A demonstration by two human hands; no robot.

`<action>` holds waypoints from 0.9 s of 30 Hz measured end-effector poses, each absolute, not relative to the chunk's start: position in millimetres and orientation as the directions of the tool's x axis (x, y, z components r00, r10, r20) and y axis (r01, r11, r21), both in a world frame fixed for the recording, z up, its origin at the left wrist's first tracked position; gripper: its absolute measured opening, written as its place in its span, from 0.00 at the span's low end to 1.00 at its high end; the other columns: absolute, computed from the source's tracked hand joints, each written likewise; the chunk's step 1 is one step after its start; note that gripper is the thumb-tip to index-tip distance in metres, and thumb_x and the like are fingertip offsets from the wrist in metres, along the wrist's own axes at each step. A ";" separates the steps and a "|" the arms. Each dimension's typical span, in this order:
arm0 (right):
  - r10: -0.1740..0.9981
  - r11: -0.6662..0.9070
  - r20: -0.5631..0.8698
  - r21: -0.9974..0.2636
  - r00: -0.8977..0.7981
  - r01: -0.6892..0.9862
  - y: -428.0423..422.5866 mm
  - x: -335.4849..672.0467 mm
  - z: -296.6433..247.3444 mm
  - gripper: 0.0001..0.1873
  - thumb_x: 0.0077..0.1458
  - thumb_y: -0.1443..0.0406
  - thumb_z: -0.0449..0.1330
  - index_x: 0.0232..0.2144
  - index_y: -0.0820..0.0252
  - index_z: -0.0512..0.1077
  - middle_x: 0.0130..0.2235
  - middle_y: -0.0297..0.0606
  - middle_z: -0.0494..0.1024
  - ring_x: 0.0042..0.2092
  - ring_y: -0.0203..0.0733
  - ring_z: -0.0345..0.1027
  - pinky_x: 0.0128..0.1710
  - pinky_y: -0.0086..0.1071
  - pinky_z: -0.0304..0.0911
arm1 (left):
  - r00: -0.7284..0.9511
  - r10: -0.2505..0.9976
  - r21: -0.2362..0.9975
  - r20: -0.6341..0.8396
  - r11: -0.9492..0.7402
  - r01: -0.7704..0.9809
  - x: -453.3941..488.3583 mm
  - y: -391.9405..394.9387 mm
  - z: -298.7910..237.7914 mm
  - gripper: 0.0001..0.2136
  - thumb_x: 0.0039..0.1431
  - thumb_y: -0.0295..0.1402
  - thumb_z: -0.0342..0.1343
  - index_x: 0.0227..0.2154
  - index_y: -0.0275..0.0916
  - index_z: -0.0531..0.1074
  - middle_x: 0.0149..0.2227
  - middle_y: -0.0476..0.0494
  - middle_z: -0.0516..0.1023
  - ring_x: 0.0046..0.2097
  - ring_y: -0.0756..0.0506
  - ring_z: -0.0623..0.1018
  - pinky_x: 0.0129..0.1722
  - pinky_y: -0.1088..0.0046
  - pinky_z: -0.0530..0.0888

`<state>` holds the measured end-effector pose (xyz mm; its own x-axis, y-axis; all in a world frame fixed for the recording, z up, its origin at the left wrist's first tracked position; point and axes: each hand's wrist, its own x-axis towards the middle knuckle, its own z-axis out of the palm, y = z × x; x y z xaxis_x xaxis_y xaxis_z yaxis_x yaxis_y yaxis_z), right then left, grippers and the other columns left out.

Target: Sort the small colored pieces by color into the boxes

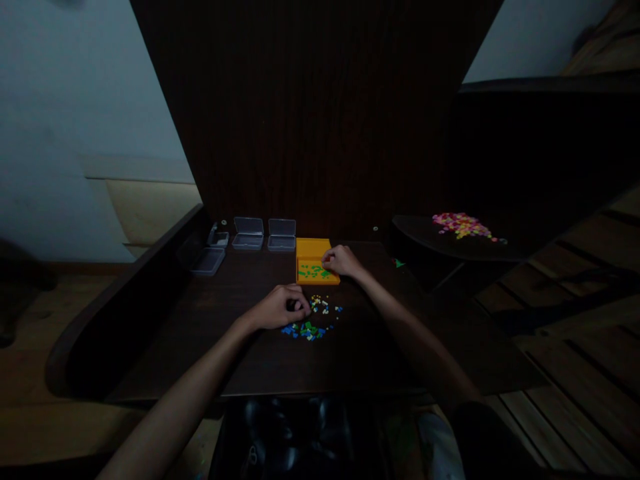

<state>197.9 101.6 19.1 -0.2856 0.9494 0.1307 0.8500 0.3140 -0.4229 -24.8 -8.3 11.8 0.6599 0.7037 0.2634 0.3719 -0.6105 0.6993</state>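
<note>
An orange box [306, 249] lies open on the dark wooden table [240, 360], with small green pieces [313, 271] in its near half. My right hand [341, 259] rests on the box's right edge, fingers curled over the green pieces. A loose pile of small blue, green, yellow and white pieces [313, 320] lies in front of the box. At the pile's left edge my left hand [278, 308] is closed in a pinch; what it holds is too small to make out.
Clear plastic boxes [249, 232] [282, 234] [205, 260] stand at the table's back left. A round dark side table [450, 243] to the right carries a heap of pink and yellow pieces [462, 225]. A dark wooden panel rises behind.
</note>
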 end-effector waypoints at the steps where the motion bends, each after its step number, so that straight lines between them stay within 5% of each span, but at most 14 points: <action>1: 0.953 0.303 0.126 -0.419 -0.275 0.856 102.9 195.8 19.0 0.10 0.45 0.69 0.62 0.33 0.62 0.81 0.29 0.38 0.80 0.31 0.35 0.71 0.29 0.24 0.58 | 0.634 0.720 0.713 0.283 -0.600 0.363 -24.9 -7.8 12.2 0.06 0.55 0.32 0.57 0.29 0.36 0.77 0.26 0.48 0.69 0.31 0.51 0.69 0.34 0.75 0.67; 17: 0.969 0.243 0.066 -0.444 -0.239 0.862 106.5 195.6 23.1 0.11 0.43 0.71 0.63 0.33 0.61 0.81 0.29 0.37 0.80 0.30 0.35 0.70 0.29 0.24 0.59 | 0.248 0.920 0.845 0.304 -0.381 0.376 -29.6 2.2 16.2 0.13 0.57 0.41 0.55 0.33 0.35 0.76 0.32 0.45 0.73 0.35 0.48 0.71 0.37 0.71 0.67; 27: 0.767 0.570 0.263 -0.697 -0.585 0.435 57.4 182.0 35.5 0.17 0.49 0.60 0.62 0.41 0.63 0.77 0.22 0.29 0.68 0.23 0.29 0.55 0.23 0.24 0.53 | 0.177 0.960 0.926 0.218 -0.260 0.273 -31.3 11.4 4.9 0.19 0.52 0.48 0.57 0.33 0.34 0.75 0.32 0.44 0.76 0.35 0.46 0.73 0.38 0.70 0.69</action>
